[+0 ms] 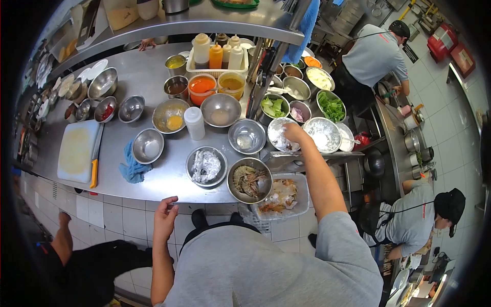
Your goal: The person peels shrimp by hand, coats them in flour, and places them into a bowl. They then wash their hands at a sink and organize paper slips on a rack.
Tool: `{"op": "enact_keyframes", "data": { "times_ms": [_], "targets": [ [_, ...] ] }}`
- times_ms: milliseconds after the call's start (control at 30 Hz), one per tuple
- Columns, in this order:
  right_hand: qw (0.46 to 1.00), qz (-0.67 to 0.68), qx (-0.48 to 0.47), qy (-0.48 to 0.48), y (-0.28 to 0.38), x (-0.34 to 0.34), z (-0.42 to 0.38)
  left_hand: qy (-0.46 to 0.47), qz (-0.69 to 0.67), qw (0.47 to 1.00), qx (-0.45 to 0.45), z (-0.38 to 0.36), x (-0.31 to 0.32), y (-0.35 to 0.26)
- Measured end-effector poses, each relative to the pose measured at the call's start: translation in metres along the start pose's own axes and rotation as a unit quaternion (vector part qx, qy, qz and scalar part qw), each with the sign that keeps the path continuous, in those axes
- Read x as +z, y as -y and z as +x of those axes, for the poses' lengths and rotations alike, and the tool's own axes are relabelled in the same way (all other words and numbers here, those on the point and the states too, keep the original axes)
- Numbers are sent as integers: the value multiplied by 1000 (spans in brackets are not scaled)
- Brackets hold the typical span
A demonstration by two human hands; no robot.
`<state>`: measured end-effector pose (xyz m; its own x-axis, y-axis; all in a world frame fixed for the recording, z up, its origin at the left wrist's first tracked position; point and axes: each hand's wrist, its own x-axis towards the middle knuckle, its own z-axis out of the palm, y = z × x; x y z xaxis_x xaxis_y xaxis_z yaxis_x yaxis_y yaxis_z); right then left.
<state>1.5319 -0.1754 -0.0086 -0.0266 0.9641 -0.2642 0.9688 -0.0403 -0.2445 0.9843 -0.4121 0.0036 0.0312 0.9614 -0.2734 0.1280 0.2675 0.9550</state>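
My right hand (293,134) reaches down into a metal bowl of white powder (277,134). Its fingers look closed, and whatever they may hold is hidden. Near the counter's front edge, my left hand (164,219) hangs in the air with fingers apart and nothing in it. A metal bowl (190,176) in front of me holds a lump coated in white powder (206,167). To its right, raw whole shrimp (247,181) lie in another metal bowl (269,194). Beside that, a clear plastic tub (303,207) contains shells and scraps. A second bowl of white powder (321,135) stands right of my right hand.
A white cutting board (76,153) and a yellow-handled knife (94,166) lie at left, near a blue cloth (134,166). A white squeeze bottle (194,124) stands mid-counter. Overhead runs a metal shelf (204,28). Co-workers (376,59) (409,220) stand at right; another person (102,266) is at left.
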Motion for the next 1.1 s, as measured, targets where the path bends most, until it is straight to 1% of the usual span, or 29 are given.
{"op": "enact_keyframes", "data": {
  "times_ms": [67, 100, 133, 200, 233, 267, 333, 400, 467, 500, 567, 600, 667, 700, 733, 800, 833, 867, 933, 967, 1000, 1033, 1067, 1100],
  "targets": [
    [996, -51, 16, 67, -4, -1, -7, 3, -6, 1000, 5, 1, 2, 0],
    [994, -50, 30, 95, 5, -7, -11, -1, -12, 1000, 11, 1, 4, -3],
    [994, -50, 32, 95, 10, -9, -13, -5, -18, 1000, 17, 1, 6, -5],
    [999, 34, 7, 25, 10, -6, -16, -3, -13, 1000, 10, 1, 8, -11],
    [1000, -10, -4, 11, 8, -1, -9, -1, -9, 1000, 5, 2, 9, -12],
    [1000, -10, -1, 11, 3, 4, -8, 1, -9, 1000, 4, 4, 7, -7],
    [985, -27, 133, 105, 18, -2, -17, 24, 17, 1000, -3, 11, 3, 4],
    [987, -37, 131, 89, 18, 2, -13, 24, 16, 1000, -3, 13, 4, 2],
    [992, -7, 125, 28, 5, 13, -3, 23, 14, 1000, -5, 13, 1, 3],
    [992, -8, 124, 29, 5, 8, -4, 25, 19, 1000, 2, 14, -1, 4],
    [993, 6, 81, -89, 5, -2, -10, 28, 22, 999, 6, 15, -3, 7],
    [993, 5, 82, -87, 14, -13, -17, 20, 15, 1000, 5, 14, -3, 3],
    [976, -35, 132, -168, 43, -41, -36, 15, 7, 1000, 2, 16, -1, 0],
    [972, -57, 128, -188, 50, -43, -39, 19, 1, 1000, 6, 18, -1, 1],
    [972, -58, 129, -187, 50, -35, -37, 22, -4, 1000, 10, 19, -2, 1],
    [984, -104, 112, -91, 58, -18, -33, 29, 4, 999, 15, 22, -1, 0],
    [987, -102, 124, -20, 66, -9, -33, 34, 12, 999, 21, 24, 0, -1],
    [988, -101, 117, -16, 71, -2, -34, 27, 13, 999, 18, 25, -1, -1],
    [987, -85, 128, -43, 74, 10, -34, 45, 10, 998, 31, 28, -4, 0],
    [988, -63, 133, -46, 71, 8, -34, 53, 21, 998, 24, 28, -7, 0],
    [987, -50, 139, -69, 67, 4, -33, 48, 23, 998, 20, 28, -11, -1],
    [984, -58, 107, -133, 65, -4, -37, 49, 21, 998, 23, 28, -13, -1],
    [974, -8, 119, -192, 63, -11, -44, 53, 17, 998, 27, 30, -15, -1],
    [971, 8, 132, -200, 68, -26, -53, 51, 12, 999, 14, 32, -17, 1]
  ]
}}
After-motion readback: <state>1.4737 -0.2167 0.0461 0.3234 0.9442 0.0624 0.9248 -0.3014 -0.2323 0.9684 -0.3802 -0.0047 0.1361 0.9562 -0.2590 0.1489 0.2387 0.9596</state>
